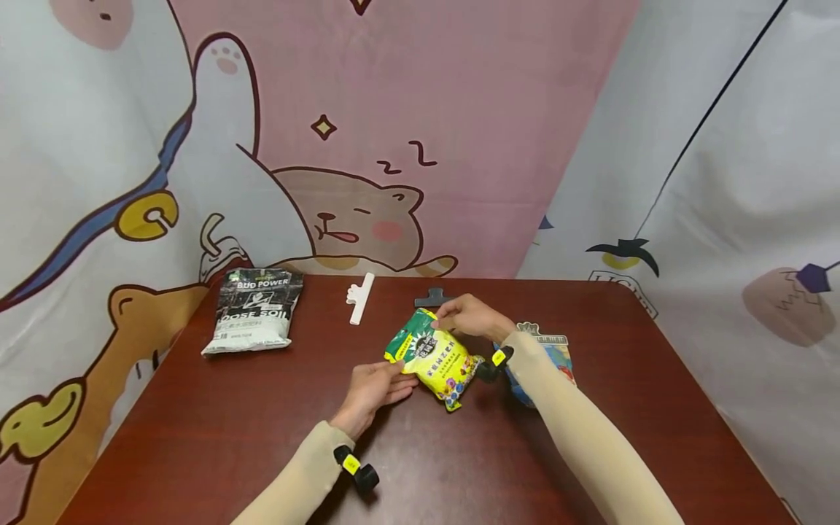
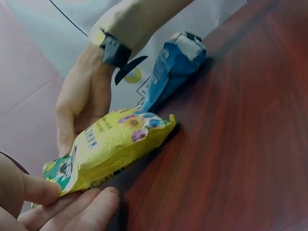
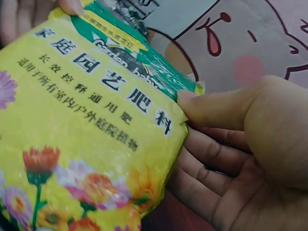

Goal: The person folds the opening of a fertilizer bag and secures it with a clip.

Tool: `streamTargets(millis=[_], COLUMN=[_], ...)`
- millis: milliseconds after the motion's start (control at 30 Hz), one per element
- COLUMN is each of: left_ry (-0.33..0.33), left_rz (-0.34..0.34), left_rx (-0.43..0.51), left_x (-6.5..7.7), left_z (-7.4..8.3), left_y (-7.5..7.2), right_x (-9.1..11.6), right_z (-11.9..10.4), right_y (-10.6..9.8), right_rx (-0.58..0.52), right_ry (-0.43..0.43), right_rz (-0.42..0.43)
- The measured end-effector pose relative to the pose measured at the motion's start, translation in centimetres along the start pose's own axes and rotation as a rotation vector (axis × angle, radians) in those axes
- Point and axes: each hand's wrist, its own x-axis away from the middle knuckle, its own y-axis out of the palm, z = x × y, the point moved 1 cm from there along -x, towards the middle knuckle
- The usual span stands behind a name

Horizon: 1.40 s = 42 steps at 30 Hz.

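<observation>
over the middle of the dark red table, a yellow and green bag is held between two hands. the left hand pinches one corner of the green end, thumb above and fingers beneath; the right hand grips the far corner of that same end, its thumb on the printed face and its fingers behind. the flower-printed end slopes towards the wood; whether it touches is hard to tell.

the bag looks soft and plump, probably light to moderate in weight, with loose contents that likely slump to the lower end. its glossy, creased film may slip under a light touch, and a hard tug could tear it, so the flat green corners seem the surest hold, with a palm under the belly if it sags.

a dark clip lies just beyond the right hand, and a blue bag stands beside the right wrist.
</observation>
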Motion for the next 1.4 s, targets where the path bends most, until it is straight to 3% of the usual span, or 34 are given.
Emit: streamTargets(millis=[267,667,933,1400], left_ry=[0.091,0.152,0.21,0.321], left_rz=[0.049,0.056,0.03,-0.019], left_rx=[-0.01,-0.051,-0.087,-0.146], left_x=[-1.6,-2.9,-3.5,-3.1], left_z=[1.3,2.5,3.1,3.6], left_y=[-0.3,0.3,0.9,1.7], right_x=[2.1,4.7,6.3,9.5], right_z=[0.6,1.4,1.9,1.9], right_y=[-0.6,-0.7,-0.7,0.1], right_rx=[-0.145,-0.268,-0.344,-0.219], right_ry=[0.003,0.005,-0.047,-0.157], right_rz=[0.085,0.215,0.278,0.389])
